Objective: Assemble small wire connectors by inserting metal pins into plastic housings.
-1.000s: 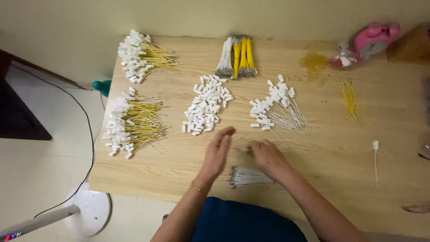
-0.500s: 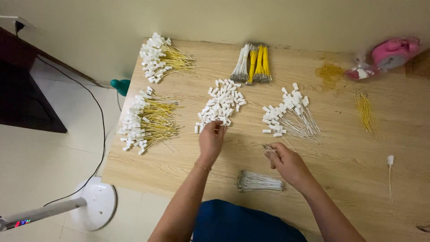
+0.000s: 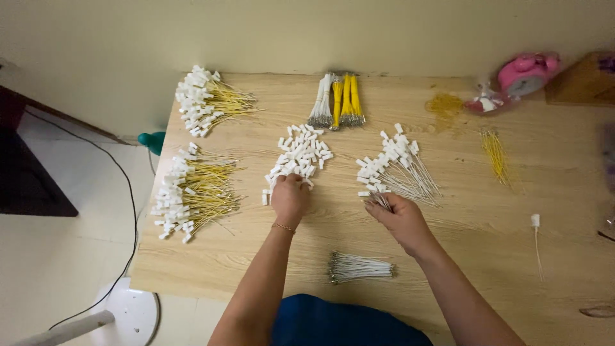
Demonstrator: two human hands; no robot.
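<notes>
At the centre of the frame lies a loose pile of small white connector housings [image 3: 298, 156] on the wooden table [image 3: 269, 256]. The left hand [image 3: 289, 195] rests on the pile's lower edge, fingers curled down and bunched together into the pieces; whether they pinch one cannot be told. Just right of centre, the right hand [image 3: 400, 218] has its fingertips drawn together on the lower ends of a few thin white wires [image 3: 380, 200], at the bottom left corner of a fanned heap of white wires with white housings [image 3: 394, 166].

Below the hands, near the table's front edge, lies a bundle of bare white wires [image 3: 359, 267]. At top centre sit tied bundles of white and yellow wires [image 3: 338, 100]. Two heaps of yellow wires with white housings lie at upper left [image 3: 206, 101] and middle left [image 3: 192, 192]. Loose yellow wires [image 3: 495, 155] lie toward the right, a single white-tipped wire [image 3: 535, 240] further right, and a pink object [image 3: 526, 72] at upper right.
</notes>
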